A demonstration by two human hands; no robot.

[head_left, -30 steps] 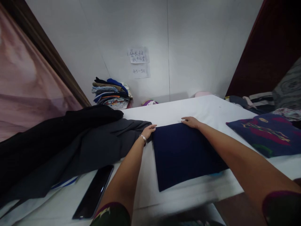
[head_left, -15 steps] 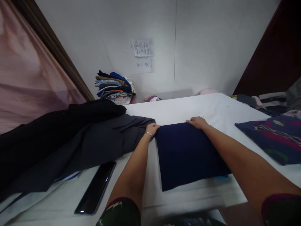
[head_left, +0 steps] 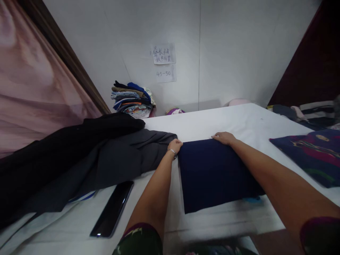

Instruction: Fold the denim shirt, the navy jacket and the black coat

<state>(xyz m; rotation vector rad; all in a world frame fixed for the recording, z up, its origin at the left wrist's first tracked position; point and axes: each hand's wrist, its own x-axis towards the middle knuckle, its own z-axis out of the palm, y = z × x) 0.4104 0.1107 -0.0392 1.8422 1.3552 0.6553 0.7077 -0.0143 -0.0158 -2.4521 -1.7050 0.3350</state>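
A dark navy garment (head_left: 212,177), folded into a flat rough square, lies in front of me on the white table. At its far left corner my left hand (head_left: 175,145), with a bracelet at the wrist, pinches the cloth between thumb and fingers. My right hand (head_left: 223,137) is closed on the far edge, towards the right, with the fingertips at the fold. My right forearm crosses above the garment's right side and hides part of it. A bit of light blue (head_left: 252,199) shows beneath the near right edge.
Dark grey and black clothes (head_left: 117,159) are heaped at left, touching near my left hand. A phone (head_left: 113,209) lies before them. A patterned folded garment (head_left: 316,152) is at right on the white table (head_left: 196,125). Beyond stands a clothes stack (head_left: 134,101); paper signs (head_left: 164,62) hang on the wall.
The view has shifted slightly, so everything appears a little further right. Both hands keep their places on the navy garment's far edge.
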